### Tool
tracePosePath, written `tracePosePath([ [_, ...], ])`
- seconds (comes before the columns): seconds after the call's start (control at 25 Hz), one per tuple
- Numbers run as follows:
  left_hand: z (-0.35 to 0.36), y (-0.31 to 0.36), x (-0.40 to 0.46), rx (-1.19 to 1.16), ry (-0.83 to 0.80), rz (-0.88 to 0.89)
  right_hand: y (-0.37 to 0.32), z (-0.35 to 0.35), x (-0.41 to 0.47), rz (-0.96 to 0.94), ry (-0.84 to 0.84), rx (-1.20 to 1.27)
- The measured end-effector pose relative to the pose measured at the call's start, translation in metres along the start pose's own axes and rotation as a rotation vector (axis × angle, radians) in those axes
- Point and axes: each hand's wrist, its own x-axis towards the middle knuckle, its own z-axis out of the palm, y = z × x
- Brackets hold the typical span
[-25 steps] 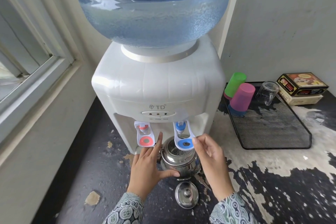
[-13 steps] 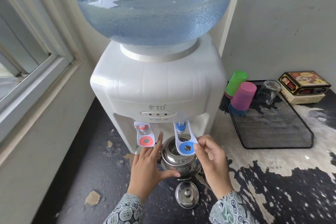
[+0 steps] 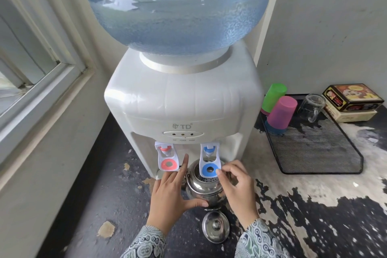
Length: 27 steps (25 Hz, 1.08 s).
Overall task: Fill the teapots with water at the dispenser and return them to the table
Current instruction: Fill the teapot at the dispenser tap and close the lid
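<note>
A shiny steel teapot (image 3: pixel 204 191) stands open-topped on the counter under the blue tap lever (image 3: pixel 209 166) of the white water dispenser (image 3: pixel 184 100). My left hand (image 3: pixel 169 197) cups the teapot's left side, thumb across its front and index finger pointing up by the red tap lever (image 3: pixel 167 162). My right hand (image 3: pixel 238 192) pinches the right edge of the blue lever with thumb and fingertips. The teapot's lid (image 3: pixel 215 229) lies on the counter just in front. I cannot tell whether water is flowing.
A large water bottle (image 3: pixel 178 6) tops the dispenser. To the right, a black mesh tray (image 3: pixel 314 153) holds upturned green (image 3: pixel 274 94) and pink (image 3: pixel 282 111) cups and a glass mug (image 3: pixel 312 107). Stacked boxes (image 3: pixel 351 96) sit behind it. A window frame (image 3: pixel 41 81) runs along the left.
My right hand has closed its fingertips onto the edge of the blue tap lever. My left hand has stayed on the teapot.
</note>
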Motion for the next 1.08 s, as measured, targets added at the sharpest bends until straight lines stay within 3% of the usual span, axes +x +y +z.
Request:
tracePosePath([
  [0.4,-0.002,0.004,-0.001,-0.034,0.016,-0.011,-0.006,0.003,-0.005,-0.013,0.038,-0.023],
  [0.52,-0.002,0.005,0.0,-0.049,0.003,-0.02,0.002,0.003,-0.016,0.15,0.111,0.012],
  [0.68,-0.002,0.006,0.0,-0.104,-0.02,-0.015,0.004,-0.005,-0.017,0.472,-0.196,0.273],
  [0.84,-0.002,0.006,-0.009,-0.236,-0.007,-0.008,0.005,-0.008,-0.03,0.435,-0.28,0.197],
  [1.08,-0.008,-0.019,-0.041,-0.237,0.069,-0.051,-0.004,0.009,-0.052,0.356,-0.361,0.033],
])
